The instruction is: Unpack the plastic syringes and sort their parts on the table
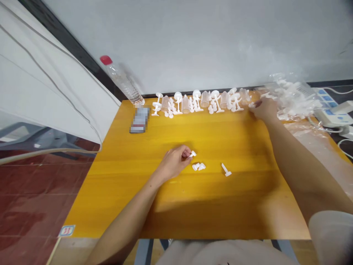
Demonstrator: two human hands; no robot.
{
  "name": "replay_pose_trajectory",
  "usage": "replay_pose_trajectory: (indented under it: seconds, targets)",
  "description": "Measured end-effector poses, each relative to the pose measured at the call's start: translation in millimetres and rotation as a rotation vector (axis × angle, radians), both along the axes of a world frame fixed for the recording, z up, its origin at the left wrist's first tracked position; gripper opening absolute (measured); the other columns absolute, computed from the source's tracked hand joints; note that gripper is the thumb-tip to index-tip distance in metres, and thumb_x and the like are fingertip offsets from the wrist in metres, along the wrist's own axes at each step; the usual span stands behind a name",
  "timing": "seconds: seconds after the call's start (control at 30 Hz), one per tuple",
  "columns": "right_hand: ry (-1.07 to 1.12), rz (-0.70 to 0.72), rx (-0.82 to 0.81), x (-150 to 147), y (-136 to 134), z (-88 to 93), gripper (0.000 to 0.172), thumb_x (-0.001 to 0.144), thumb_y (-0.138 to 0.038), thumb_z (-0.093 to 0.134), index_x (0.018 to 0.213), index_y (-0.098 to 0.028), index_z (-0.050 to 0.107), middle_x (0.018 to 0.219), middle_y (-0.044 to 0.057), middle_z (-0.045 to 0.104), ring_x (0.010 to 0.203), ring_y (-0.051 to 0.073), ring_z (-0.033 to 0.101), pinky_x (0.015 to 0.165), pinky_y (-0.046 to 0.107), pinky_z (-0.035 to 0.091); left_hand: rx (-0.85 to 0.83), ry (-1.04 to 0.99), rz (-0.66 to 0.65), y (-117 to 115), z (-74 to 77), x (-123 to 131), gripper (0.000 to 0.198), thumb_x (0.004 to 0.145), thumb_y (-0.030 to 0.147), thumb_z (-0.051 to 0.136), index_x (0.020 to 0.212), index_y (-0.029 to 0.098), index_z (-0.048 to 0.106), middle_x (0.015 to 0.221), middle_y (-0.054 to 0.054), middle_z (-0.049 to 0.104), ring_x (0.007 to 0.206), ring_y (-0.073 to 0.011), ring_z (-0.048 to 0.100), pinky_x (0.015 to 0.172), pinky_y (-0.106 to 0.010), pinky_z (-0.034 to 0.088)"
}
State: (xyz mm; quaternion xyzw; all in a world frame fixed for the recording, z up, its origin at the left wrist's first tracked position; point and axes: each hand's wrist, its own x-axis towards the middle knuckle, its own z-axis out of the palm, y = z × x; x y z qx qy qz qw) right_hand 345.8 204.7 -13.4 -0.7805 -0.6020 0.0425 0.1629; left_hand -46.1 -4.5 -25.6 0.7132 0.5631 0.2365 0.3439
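Note:
My left hand [176, 161] is at the middle of the yellow table, its fingers pinching a small white plastic piece [193, 153]. Just below those fingertips lie a few small white pieces [199, 166] close together. A white T-shaped plastic part [226, 169] rests by itself farther right. My right hand [264, 108] reaches to the back right, its fingers closed around a small white plastic part [252, 105], mostly hidden by them. Beside it ends a row of clear ribbed cups [205, 99] and white disc-ended stems [178, 102] along the back edge.
A clear plastic bag of white parts [299, 97] spreads over the back right corner, near a power strip [332, 112] with cables. A water bottle with a red cap [125, 82] and a phone [139, 120] stand at the back left. A wall borders the table [116, 191] behind.

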Motion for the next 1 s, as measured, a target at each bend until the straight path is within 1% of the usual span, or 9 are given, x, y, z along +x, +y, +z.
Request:
replay_pose_trajectory:
  seconds: [0.1, 0.17, 0.3, 0.4, 0.53, 0.63, 0.7, 0.8, 1.0]
  targets:
    - [0.073, -0.046, 0.036, -6, -24, 5.3, 0.051, 0.085, -0.036, 0.077, 0.126, -0.007, 0.070, 0.108, 0.015, 0.074, 0.094, 0.021, 0.064, 0.091, 0.033, 0.048, 0.069, 0.002, -0.042, 5, 12.3, 5, 0.015, 0.095, 0.029, 0.061, 0.093, 0.020, 0.073, 0.090, -0.004, 0.074, 0.077, -0.0141, 0.067, 0.072, -0.026, 0.051]
    - [0.178, 0.060, 0.074, -21, -58, 12.5, 0.055, 0.082, -0.044, 0.080, 0.126, -0.011, 0.072, 0.108, 0.014, 0.075, 0.091, 0.021, 0.067, 0.090, 0.033, 0.050, 0.097, -0.021, -0.070, 13, 19.3, 14, 0.018, 0.096, 0.029, 0.060, 0.096, 0.021, 0.076, 0.093, -0.004, 0.074, 0.077, -0.0137, 0.067, 0.073, -0.026, 0.051]
    - [0.366, 0.676, 0.069, -68, -134, 23.2, 0.046, 0.085, -0.045, 0.076, 0.123, -0.021, 0.075, 0.126, 0.011, 0.071, 0.097, 0.022, 0.070, 0.086, 0.032, 0.055, 0.112, -0.063, -0.045, 36, 29.8, 52, 0.014, 0.091, 0.028, 0.068, 0.102, 0.021, 0.072, 0.091, -0.003, 0.075, 0.077, -0.0140, 0.069, 0.072, -0.025, 0.052]
    - [0.304, 0.850, 0.026, -93, -161, 24.1, 0.028, 0.096, -0.035, 0.059, 0.114, -0.023, 0.077, 0.115, 0.009, 0.075, 0.097, 0.022, 0.071, 0.086, 0.033, 0.053, 0.144, -0.128, -0.044, 51, 34.4, 87, 0.018, 0.087, 0.025, 0.073, 0.102, 0.021, 0.064, 0.091, -0.002, 0.074, 0.078, -0.0137, 0.069, 0.072, -0.024, 0.053]
    - [0.183, 0.760, 0.012, -88, -153, 18.3, 0.026, 0.095, -0.030, 0.057, 0.105, -0.018, 0.078, 0.095, 0.009, 0.075, 0.081, 0.021, 0.069, 0.076, 0.030, 0.049, 0.164, -0.194, -0.043, 60, 35.2, 117, 0.015, 0.089, 0.020, 0.070, 0.101, 0.019, 0.061, 0.092, -0.004, 0.074, 0.077, -0.0127, 0.069, 0.074, -0.025, 0.054]
    - [0.132, 0.547, 0.019, -63, -127, 9.2, 0.023, 0.093, -0.031, 0.060, 0.102, -0.019, 0.078, 0.095, 0.009, 0.076, 0.083, 0.021, 0.068, 0.078, 0.030, 0.047, 0.164, -0.185, -0.058, 55, 36.2, 117, 0.033, 0.087, 0.025, 0.075, 0.117, 0.020, 0.061, 0.107, -0.007, 0.076, 0.081, -0.0141, 0.069, 0.078, -0.028, 0.054]
    - [0.127, 0.255, 0.025, -41, -104, 2.3, 0.025, 0.092, -0.033, 0.064, 0.106, -0.018, 0.078, 0.095, 0.009, 0.076, 0.085, 0.021, 0.067, 0.080, 0.031, 0.046, 0.179, -0.124, -0.087, 44, 38.3, 103, 0.045, 0.086, 0.034, 0.078, 0.126, 0.022, 0.061, 0.116, -0.007, 0.075, 0.085, -0.0156, 0.069, 0.080, -0.029, 0.054]
    - [0.104, -0.044, 0.005, -11, -72, -7.0, 0.033, 0.090, -0.033, 0.068, 0.114, -0.013, 0.078, 0.098, 0.014, 0.076, 0.086, 0.022, 0.064, 0.083, 0.034, 0.043, 0.123, -0.006, -0.113, 20, 40.1, 66, 0.035, 0.087, 0.044, 0.075, 0.115, 0.024, 0.069, 0.108, -0.004, 0.078, 0.083, -0.0161, 0.069, 0.076, -0.028, 0.053]
    - [0.073, -0.097, 0.000, 2, -42, -17.1, 0.037, 0.091, -0.035, 0.068, 0.113, -0.006, 0.079, 0.098, 0.021, 0.075, 0.078, 0.022, 0.058, 0.078, 0.036, 0.041, -0.068, 0.134, -0.070, -19, 27.5, -1, 0.043, 0.081, 0.054, 0.078, 0.112, 0.025, 0.074, 0.100, -0.002, 0.078, 0.086, -0.0188, 0.071, 0.071, -0.028, 0.053]
